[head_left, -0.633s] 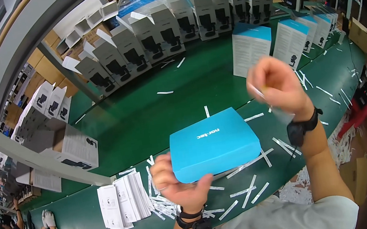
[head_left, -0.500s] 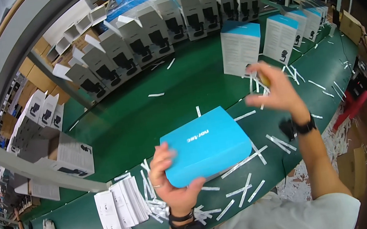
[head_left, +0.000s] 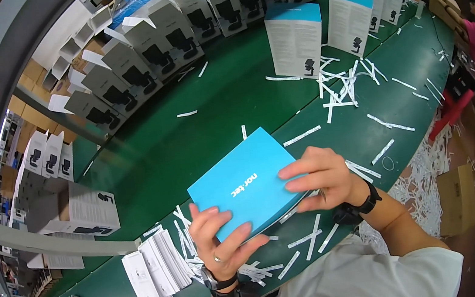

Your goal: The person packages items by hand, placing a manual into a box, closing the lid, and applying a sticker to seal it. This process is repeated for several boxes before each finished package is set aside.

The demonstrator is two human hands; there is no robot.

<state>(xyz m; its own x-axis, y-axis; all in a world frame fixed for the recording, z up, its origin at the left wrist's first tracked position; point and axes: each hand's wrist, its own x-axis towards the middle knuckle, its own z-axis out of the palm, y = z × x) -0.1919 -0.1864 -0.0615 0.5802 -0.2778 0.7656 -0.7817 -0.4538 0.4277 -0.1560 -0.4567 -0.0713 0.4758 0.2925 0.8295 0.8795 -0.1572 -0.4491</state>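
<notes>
A bright blue carton (head_left: 234,170) is tilted between my two hands just above the near part of the green table. My left hand (head_left: 218,243) grips its left and near corner, fingers on the top face and thumb along the near side. On the right end of the same carton, my right hand (head_left: 325,178) presses its fingers on the top, with the thumb down by the near edge. The carton's underside is hidden. Thin white paper strips (head_left: 313,244) lie scattered around and under it.
White leaflets (head_left: 151,272) are stacked to the left. Upright cartons with blue tops (head_left: 295,41) stand at the far right, and a row of open grey cartons (head_left: 156,56) lines the back. A metal frame bar (head_left: 34,225) crosses at left. Other people work at both sides.
My right hand has come down from the far right and now grips the carton's right end. The carton has turned slightly and tilted. A yellowish item seen by the right hand no longer shows.
</notes>
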